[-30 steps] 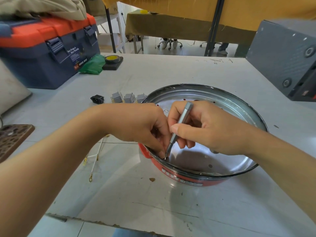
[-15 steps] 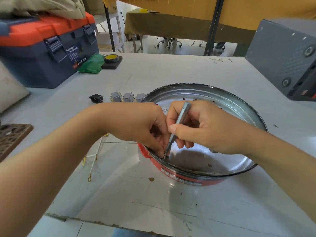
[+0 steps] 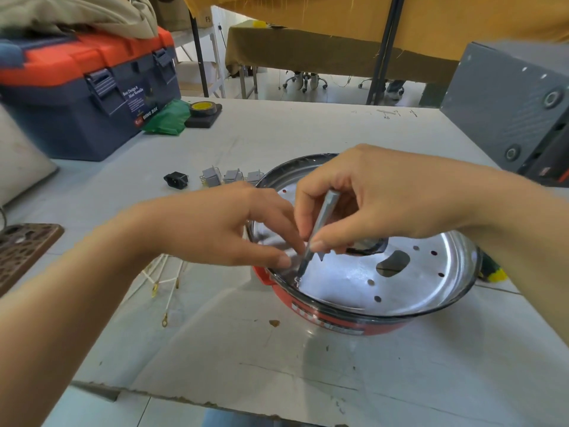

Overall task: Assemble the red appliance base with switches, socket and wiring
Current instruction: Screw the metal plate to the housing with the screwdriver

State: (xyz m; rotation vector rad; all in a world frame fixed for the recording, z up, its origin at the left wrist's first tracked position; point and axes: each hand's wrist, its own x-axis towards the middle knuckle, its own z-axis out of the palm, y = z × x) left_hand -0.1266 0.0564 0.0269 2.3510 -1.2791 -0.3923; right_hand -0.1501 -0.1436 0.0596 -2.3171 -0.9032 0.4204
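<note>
Right hand (image 3: 385, 198) pinches a bit (image 3: 317, 232), tip at the red base (image 3: 338, 325) rim; left hand (image 3: 234, 229) steadies it, fingers extended; toolbox (image 3: 92, 97) reads "WING BOX"

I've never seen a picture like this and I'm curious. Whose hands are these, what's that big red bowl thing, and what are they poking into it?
The camera sits on a person's head and looks down, so you see their own two hands. The right hand pinches a thin metal screwdriver bit; its tip touches a small screw near the rim of the bowl. The left hand reaches in beside that tip, fingers mostly straight; whether it steadies the screw I can't tell. The bowl is the red appliance base, shiny metal with holes inside. Waiting on the white table are three grey switches, a black socket and white wires. Further back stand a blue and orange toolbox and a roll of tape.
</note>
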